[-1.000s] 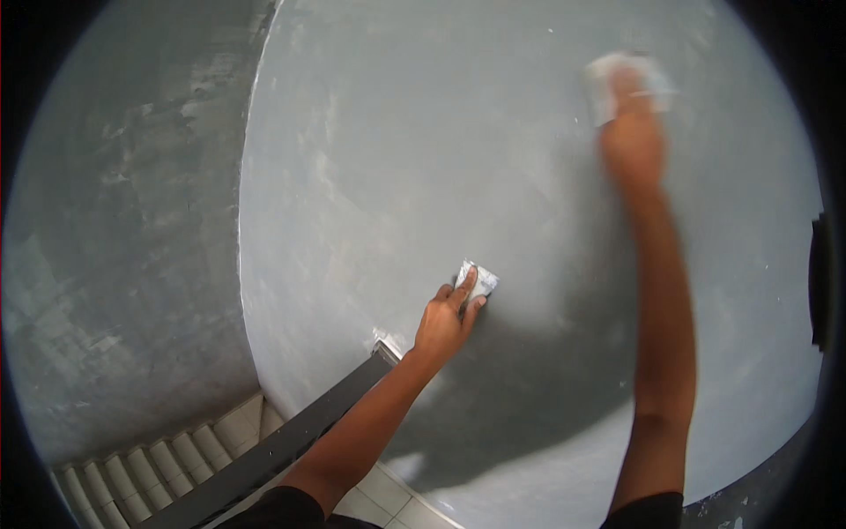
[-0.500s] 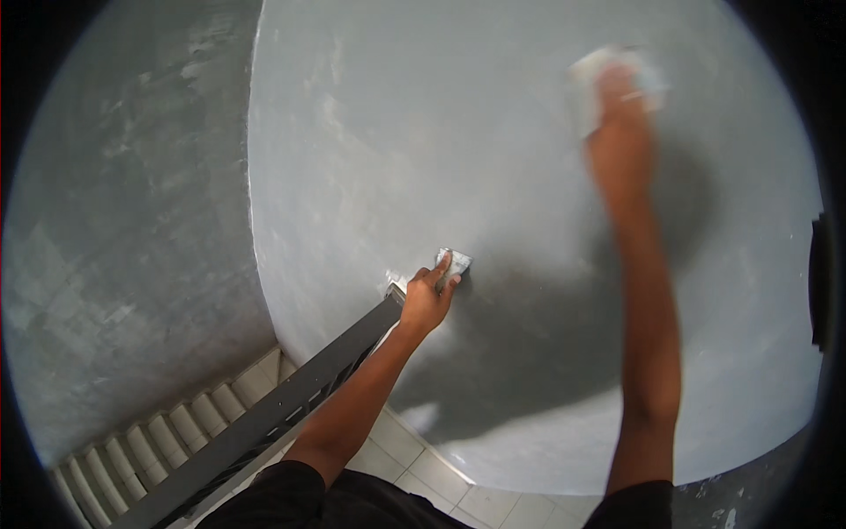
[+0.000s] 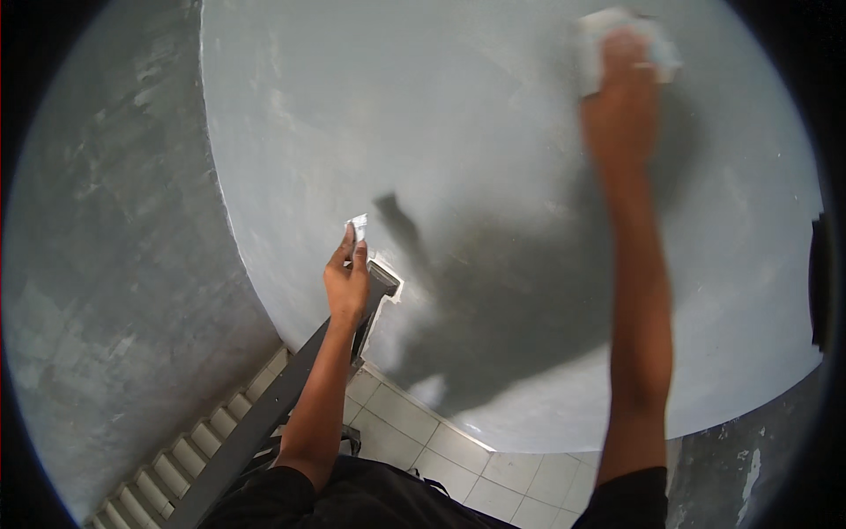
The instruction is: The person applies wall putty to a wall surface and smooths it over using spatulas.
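Observation:
My right hand, blurred by motion, presses a broad whitish pad against the upper right of the grey wall. Motion blur hides whether that pad is cloth, paper or a stiff plate. In my left hand, a small flat whitish scraper is pinched between thumb and fingers, its end flaring out. This hand is raised just over the end of the dark handrail. Its shadow falls on the wall to the right, apart from the scraper.
Around the rail's end, the wall has a rough white-edged notch. Pale stairs lie at lower left, beside a darker patchy wall. Light floor tiles lie below, and a dark object sits at the right edge.
My left hand has come off the wall with the scraper and moved left and up, uncovering the notch. My right hand has slid the pad slightly upward. The view has shifted.

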Action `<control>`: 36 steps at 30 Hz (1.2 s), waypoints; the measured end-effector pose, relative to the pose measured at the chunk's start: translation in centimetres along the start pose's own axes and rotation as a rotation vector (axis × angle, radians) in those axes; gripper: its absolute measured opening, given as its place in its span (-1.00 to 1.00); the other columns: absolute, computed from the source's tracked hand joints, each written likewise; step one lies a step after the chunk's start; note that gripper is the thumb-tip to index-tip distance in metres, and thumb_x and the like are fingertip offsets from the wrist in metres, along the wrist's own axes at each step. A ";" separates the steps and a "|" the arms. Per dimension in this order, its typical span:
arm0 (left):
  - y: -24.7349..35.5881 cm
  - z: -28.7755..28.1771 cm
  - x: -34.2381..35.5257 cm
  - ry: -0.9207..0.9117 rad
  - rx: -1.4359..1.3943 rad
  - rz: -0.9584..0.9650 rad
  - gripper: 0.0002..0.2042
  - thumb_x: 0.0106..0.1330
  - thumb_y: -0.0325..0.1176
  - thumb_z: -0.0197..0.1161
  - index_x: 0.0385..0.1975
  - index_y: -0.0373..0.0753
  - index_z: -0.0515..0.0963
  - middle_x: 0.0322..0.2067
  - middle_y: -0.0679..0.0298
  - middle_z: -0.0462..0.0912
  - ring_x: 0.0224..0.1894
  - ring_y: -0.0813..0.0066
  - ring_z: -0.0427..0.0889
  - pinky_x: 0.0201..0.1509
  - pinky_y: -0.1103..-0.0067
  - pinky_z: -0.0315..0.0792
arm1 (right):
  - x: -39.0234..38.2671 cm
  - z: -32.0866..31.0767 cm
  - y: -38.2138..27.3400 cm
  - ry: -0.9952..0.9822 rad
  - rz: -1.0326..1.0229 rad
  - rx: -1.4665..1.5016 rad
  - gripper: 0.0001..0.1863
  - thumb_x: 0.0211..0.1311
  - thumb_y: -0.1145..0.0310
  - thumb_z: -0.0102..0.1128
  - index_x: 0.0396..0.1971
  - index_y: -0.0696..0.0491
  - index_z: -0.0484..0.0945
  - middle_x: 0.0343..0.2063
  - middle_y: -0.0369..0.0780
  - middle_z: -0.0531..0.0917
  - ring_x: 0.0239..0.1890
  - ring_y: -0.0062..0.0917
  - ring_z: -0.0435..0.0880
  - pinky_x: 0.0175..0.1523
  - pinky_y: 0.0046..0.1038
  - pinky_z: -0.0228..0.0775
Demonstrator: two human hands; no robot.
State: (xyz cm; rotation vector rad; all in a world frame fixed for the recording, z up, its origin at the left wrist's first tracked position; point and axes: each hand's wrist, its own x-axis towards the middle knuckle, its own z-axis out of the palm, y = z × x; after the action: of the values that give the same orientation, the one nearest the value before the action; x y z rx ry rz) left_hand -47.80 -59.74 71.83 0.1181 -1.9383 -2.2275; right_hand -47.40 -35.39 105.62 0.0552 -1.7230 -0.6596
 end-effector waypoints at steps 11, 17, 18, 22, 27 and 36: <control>0.7 -3.0 -2.0 -0.024 0.086 -0.091 -0.55 0.44 -0.25 0.14 0.27 -0.27 0.42 0.11 -0.05 0.58 -0.03 0.44 0.58 0.07 0.52 0.44 | -7.4 0.1 -2.7 -0.288 -0.276 0.411 -0.39 0.22 0.52 0.02 0.32 0.17 0.28 0.32 -0.08 0.37 0.39 -0.30 0.30 0.49 -0.18 0.00; -1.6 -2.7 -2.8 -0.079 0.137 -0.014 -0.51 0.44 -0.15 0.13 0.29 -0.25 0.39 0.14 -0.08 0.55 0.23 0.24 0.51 0.26 0.45 0.35 | -11.2 1.9 -9.3 -0.223 -0.237 0.184 -0.40 0.25 0.48 -0.07 0.34 0.16 0.25 0.31 -0.04 0.38 0.38 -0.22 0.30 0.42 -0.15 0.14; -1.7 -2.7 -2.8 -0.088 0.138 -0.019 -0.51 0.44 -0.15 0.13 0.29 -0.25 0.39 0.14 -0.08 0.55 0.23 0.24 0.51 0.26 0.45 0.35 | -17.4 2.4 -12.1 -0.142 -0.306 0.070 -0.40 0.30 0.45 -0.14 0.38 0.18 0.17 0.30 -0.04 0.37 0.32 -0.22 0.37 0.45 -0.32 0.08; -2.2 -4.2 -2.2 -0.066 0.198 -0.015 -0.51 0.43 -0.16 0.13 0.29 -0.24 0.39 0.12 -0.09 0.57 0.03 0.31 0.60 0.15 0.45 0.42 | -31.4 1.0 -13.7 -0.586 -0.677 0.500 -0.39 0.28 0.41 -0.08 0.35 0.21 0.22 0.27 -0.04 0.41 0.28 -0.17 0.41 0.38 -0.26 0.23; -0.7 -7.2 -1.8 0.033 0.254 -0.205 -0.54 0.43 -0.18 0.15 0.26 -0.23 0.43 0.07 -0.07 0.60 -0.09 0.40 0.61 0.06 0.48 0.46 | -15.6 -1.5 -6.0 -0.262 -0.247 0.344 -0.46 0.25 0.51 0.01 0.28 0.14 0.36 0.33 -0.07 0.35 0.42 -0.27 0.26 0.48 -0.02 -0.05; -1.8 1.3 -3.1 -0.089 0.098 0.208 -0.56 0.40 -0.25 0.20 0.25 -0.18 0.45 -0.16 -0.06 0.65 -0.10 0.32 0.64 0.01 0.45 0.49 | -25.6 -2.3 -6.8 -0.544 -0.429 0.253 -0.47 0.32 0.50 -0.12 0.31 0.23 0.27 0.33 -0.06 0.35 0.38 -0.24 0.30 0.44 -0.23 0.12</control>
State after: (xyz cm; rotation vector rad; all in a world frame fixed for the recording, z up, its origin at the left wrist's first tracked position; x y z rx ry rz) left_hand -45.13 -57.64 70.00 -0.1649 -2.0037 -2.0379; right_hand -40.45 -32.27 80.15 0.4698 -2.3463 -0.8133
